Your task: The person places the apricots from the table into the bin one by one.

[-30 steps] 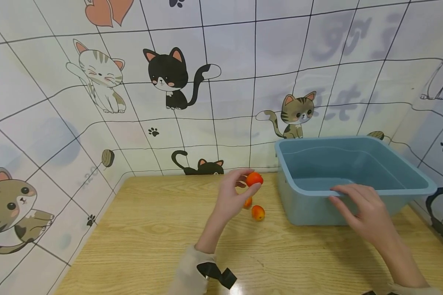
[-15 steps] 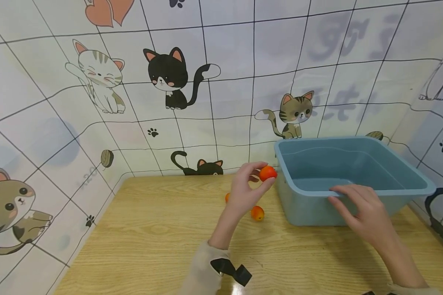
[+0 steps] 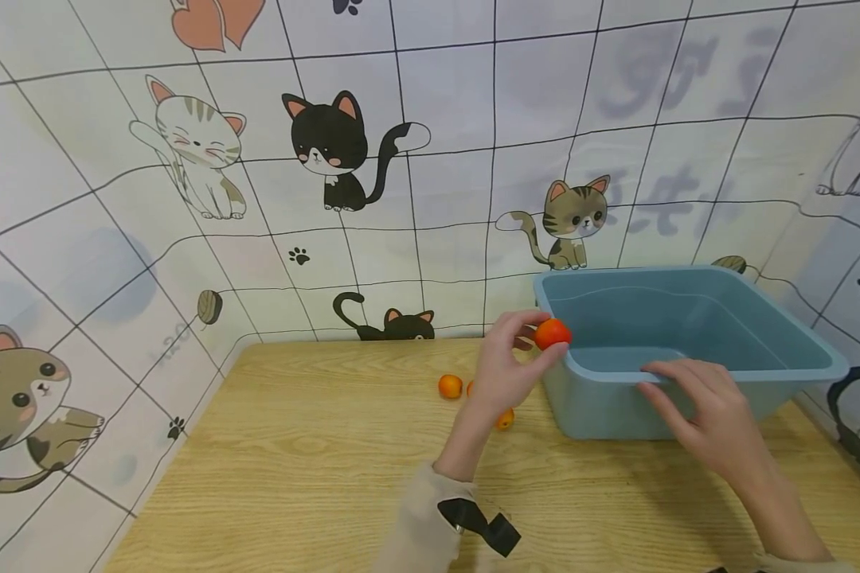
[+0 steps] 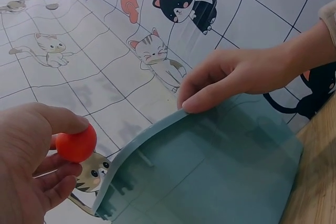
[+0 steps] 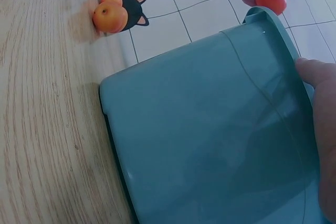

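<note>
My left hand (image 3: 505,372) pinches a small round red-orange fruit (image 3: 553,334) between thumb and fingers. It is held up at the left rim of a blue plastic tub (image 3: 619,406). In the left wrist view the fruit (image 4: 77,144) is plainly gripped at the fingertips. Fingers of my right hand (image 3: 717,410) lie over the tub's near rim, with the thumb against the outer wall. Behind my left wrist, an orange fruit (image 3: 450,387) sits on the table, and two more are partly hidden by that hand, one of them the yellow-orange fruit (image 3: 505,419).
The tub stands at the right on a wooden table (image 3: 294,461), near the back wall. Its visible inside floor (image 3: 623,358) bears nothing. A wall covering (image 3: 451,183) printed with cartoon cats and grid lines surrounds the table at the back and sides.
My left hand has moved right with the red-orange fruit, from above the loose fruits to the tub's left rim. That uncovers the leftmost fruit. My right hand stays on the rim.
</note>
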A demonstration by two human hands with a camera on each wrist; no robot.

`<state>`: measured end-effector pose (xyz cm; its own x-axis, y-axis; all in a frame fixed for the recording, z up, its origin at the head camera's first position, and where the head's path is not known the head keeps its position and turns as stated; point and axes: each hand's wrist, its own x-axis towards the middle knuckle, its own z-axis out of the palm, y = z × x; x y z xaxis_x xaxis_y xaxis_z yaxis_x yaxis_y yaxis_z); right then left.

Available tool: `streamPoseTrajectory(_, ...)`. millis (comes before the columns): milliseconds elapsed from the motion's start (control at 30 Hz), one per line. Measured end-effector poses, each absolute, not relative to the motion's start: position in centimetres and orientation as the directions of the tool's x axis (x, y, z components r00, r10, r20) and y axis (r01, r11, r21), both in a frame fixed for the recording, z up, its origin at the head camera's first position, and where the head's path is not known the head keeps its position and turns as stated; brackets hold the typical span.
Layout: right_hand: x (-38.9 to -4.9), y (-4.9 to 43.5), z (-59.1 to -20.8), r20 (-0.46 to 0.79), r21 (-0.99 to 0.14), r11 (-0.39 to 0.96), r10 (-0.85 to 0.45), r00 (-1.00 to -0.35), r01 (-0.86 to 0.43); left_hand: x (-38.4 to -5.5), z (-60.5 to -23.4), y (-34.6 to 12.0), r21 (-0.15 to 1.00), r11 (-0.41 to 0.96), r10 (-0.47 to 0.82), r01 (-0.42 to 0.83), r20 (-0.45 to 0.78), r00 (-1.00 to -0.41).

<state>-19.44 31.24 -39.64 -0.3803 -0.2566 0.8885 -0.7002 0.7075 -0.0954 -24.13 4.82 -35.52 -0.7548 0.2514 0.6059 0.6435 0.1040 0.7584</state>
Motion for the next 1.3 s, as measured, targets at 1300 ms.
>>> streamPoseTrajectory(1300, -19.5, 31.3, -39.9, 0.889, -0.072, 0.707, -0.274, -0.367, -0.703, -24.1, -35.6, 8.6, 0.705, 0.126, 0.306, 0.698, 0.642, -0.703)
